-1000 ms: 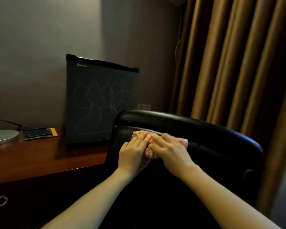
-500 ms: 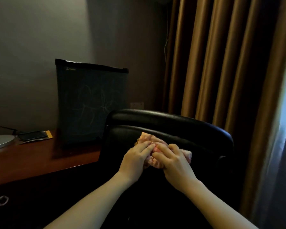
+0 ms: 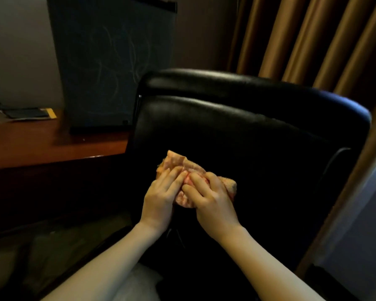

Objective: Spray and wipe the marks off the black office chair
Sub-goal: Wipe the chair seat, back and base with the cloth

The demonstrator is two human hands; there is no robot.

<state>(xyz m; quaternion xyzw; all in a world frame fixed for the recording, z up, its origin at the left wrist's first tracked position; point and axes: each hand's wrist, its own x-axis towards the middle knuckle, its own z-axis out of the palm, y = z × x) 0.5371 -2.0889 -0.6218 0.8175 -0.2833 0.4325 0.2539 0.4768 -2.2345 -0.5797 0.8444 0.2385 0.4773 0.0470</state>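
Observation:
The black office chair (image 3: 258, 118) stands in front of me with its leather backrest filling the middle of the head view. A bunched pink and orange cloth (image 3: 178, 164) lies against the backrest, about halfway down. My left hand (image 3: 161, 198) presses on the cloth's left part with fairly straight fingers. My right hand (image 3: 211, 198) lies over the cloth's right part, its fingers bent over the cloth. No spray bottle is in view.
A wooden desk (image 3: 52, 144) runs along the left, touching the chair's side. On it stand a dark board with faint scribbles (image 3: 113, 61) and a phone on a yellow-edged pad (image 3: 28, 114). Brown curtains (image 3: 313, 40) hang behind the chair at the right.
Both hands have slid the cloth down the backrest, from just under the top roll to about mid-height. My view has tilted downward and closer.

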